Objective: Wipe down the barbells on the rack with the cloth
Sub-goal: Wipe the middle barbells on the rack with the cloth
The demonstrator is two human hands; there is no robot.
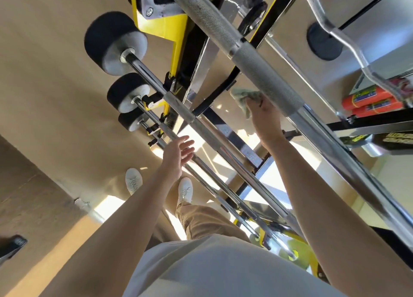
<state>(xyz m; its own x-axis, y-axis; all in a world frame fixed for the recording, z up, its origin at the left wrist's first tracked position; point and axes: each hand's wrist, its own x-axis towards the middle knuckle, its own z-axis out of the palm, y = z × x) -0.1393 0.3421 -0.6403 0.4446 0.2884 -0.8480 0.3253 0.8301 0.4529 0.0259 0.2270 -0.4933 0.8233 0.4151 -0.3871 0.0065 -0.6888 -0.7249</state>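
Note:
Several chrome barbells lie across a yellow and black rack (172, 57), running from upper left to lower right. The nearest, thick knurled barbell (263, 73) crosses the top of the view. My right hand (264, 120) reaches under it, shut on a pale green cloth (242, 97) bunched just below that bar. My left hand (178, 154) is open, fingers spread, hovering over a lower thin barbell (205, 166). A barbell with black end weights (178, 105) runs between the two hands.
Black round weights (114, 43) cap the bars' left ends. A curl bar (348, 41) hangs at the upper right above orange packages (371, 102). My white shoes (185, 189) stand on the tan floor (55, 84) below.

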